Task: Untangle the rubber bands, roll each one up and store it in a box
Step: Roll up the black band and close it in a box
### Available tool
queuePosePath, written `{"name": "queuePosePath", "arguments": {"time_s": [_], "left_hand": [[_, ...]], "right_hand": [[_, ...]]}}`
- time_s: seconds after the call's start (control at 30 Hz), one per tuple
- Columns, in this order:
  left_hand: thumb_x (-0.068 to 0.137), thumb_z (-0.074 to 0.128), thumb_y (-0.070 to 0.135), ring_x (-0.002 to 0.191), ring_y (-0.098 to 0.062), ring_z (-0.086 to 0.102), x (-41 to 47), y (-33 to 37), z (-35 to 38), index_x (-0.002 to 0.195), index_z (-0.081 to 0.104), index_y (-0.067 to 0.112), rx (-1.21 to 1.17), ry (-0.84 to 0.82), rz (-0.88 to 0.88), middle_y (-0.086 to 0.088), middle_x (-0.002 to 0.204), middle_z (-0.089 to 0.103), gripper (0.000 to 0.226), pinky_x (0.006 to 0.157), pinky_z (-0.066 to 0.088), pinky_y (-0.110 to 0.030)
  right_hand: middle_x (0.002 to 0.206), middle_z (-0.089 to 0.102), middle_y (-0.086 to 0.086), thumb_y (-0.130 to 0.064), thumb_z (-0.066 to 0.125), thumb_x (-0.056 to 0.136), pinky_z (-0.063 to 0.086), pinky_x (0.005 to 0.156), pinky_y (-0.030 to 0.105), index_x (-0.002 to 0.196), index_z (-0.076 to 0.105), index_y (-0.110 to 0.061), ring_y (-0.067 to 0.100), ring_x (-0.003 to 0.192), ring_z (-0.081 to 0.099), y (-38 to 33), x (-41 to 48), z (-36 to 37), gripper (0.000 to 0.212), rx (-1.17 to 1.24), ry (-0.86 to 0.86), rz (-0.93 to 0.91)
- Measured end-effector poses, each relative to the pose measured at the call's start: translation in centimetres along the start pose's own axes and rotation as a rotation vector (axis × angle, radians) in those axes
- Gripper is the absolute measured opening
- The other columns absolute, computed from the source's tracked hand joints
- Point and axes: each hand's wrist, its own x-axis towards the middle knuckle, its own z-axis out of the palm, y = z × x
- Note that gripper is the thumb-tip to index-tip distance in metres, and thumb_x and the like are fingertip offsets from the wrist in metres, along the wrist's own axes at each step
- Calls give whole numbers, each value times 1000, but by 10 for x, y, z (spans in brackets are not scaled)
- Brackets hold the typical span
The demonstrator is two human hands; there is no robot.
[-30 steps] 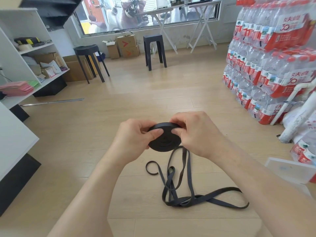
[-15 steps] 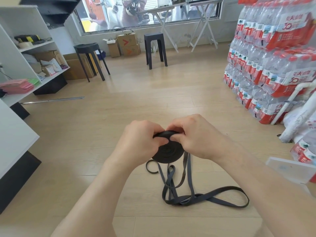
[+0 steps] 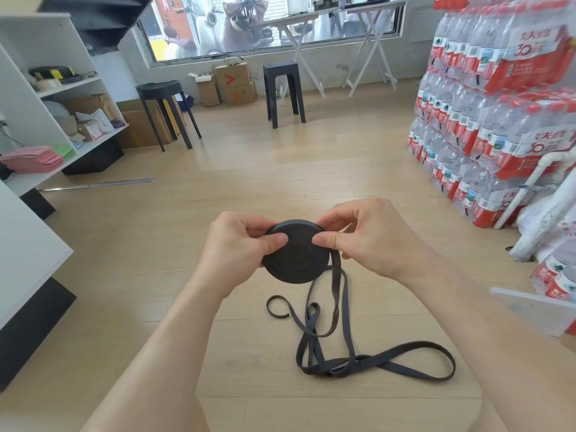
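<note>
Rubber band [image 3: 296,254] (black, flat and wound into a tight disc) is being held up in front of the body, above the wooden floor [image 3: 249,169], between both hands. Its left edge is being pinched by the left hand [image 3: 237,247]: the grip is clamped on the disc, with the thumb [image 3: 274,241] being pressed onto the near face and the fingers curled behind. Its upper right edge is being pinched in the same way by the right hand [image 3: 371,238], whose grip is also clamped on it, thumb [image 3: 324,240] in front.

An unrolled tail [image 3: 374,363] is hanging from the disc's lower right side and is lying on the floor in crossed, tangled loops. Whether these loops are one strip or several cannot be told.

Packs of bottled water [image 3: 486,104] are being stored in a stack at the right. Two black stools [image 3: 166,113] are standing farther back, and a white shelf unit [image 3: 62,88] is standing at the left.
</note>
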Motion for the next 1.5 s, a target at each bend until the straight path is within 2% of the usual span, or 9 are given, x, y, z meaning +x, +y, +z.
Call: {"name": "queuePosePath", "arguments": {"time_s": [0.13,0.37,0.6,0.7,0.9,1.07,1.27,1.33,1.5], "left_hand": [[81,71,2,69,-17,71,3,-1,0,75,72,23,-103,70,-32,1,71,74,22,66,61,-38],[83,68,2,74,-21,69,5,-2,-1,87,71,8,-326,169,-102,-9,80,72,8,63,61,-39],[85,66,2,80,-26,68,3,-1,6,95,69,3,-423,174,-156,-15,89,70,11,61,61,-37],[85,66,2,81,-27,68,4,-2,5,94,69,3,-413,153,-184,-14,89,70,9,58,60,-34],[91,57,3,89,-29,69,2,-5,6,96,64,22,-109,17,-88,-7,92,72,21,74,59,-45],[86,65,16,89,-10,60,-4,3,3,99,68,39,495,-24,191,24,82,62,27,84,48,-30],[81,71,26,76,-12,64,-4,3,7,84,73,34,484,-63,161,12,72,69,9,76,53,-35],[77,75,21,73,-11,65,-1,1,7,78,74,31,424,-23,115,12,69,69,11,76,54,-35],[76,76,10,70,-12,68,2,-1,4,63,69,37,174,109,64,14,64,69,31,75,58,-41]], "right_hand": [[79,74,-3,-12,80,77,57,57,24,88,76,-23,12,65,71,0,-2,2,16,136,19,74],[84,71,8,-10,80,77,56,55,23,85,73,-25,13,63,68,0,-3,13,19,296,135,128],[70,71,-16,-7,77,79,59,66,30,78,71,-36,7,67,69,0,-1,27,30,226,327,43],[67,69,-15,-9,78,78,60,71,38,80,75,-26,10,69,69,2,-1,28,17,150,355,44],[67,66,-3,-9,71,82,54,69,36,79,71,-15,18,68,62,2,-2,26,7,-96,239,-44],[73,58,-4,-15,65,84,47,66,35,82,64,-17,21,71,54,0,0,18,4,-433,90,-171],[80,60,-5,-18,63,84,48,73,40,85,65,-19,21,79,56,1,0,21,2,-500,-44,-246],[81,64,-2,-18,65,82,49,73,38,85,70,-18,19,78,58,6,1,22,6,-389,-43,-222],[80,65,-17,-14,73,83,45,69,10,107,73,-30,3,76,60,8,2,18,28,-49,20,-47]]}}
